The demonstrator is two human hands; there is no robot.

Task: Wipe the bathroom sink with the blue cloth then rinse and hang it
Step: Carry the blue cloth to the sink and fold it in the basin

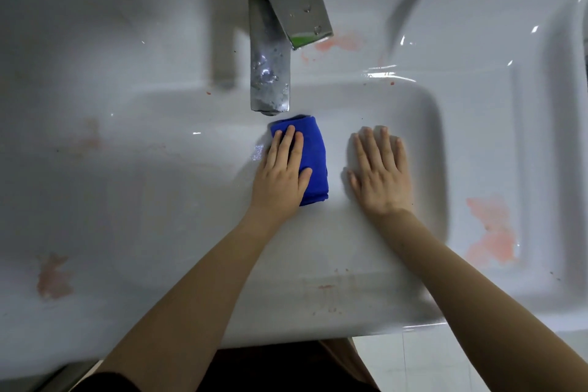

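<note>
Forearms (197,280) over near rim of sink (111,201); left hand (283,169), fingers straight, presses blue cloth (315,150) just near of faucet (270,80); right hand (380,172) spread flat on basin, right of cloth.

Cloth (313,156) in sink (426,124), below faucet (270,86)

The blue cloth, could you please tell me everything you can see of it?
The blue cloth looks like soft, plush microfibre, deep blue, folded into a thick oblong pad. It lies flat on the white sink basin, close by the faucet spout. The left hand presses its left half with straight fingers.
</note>
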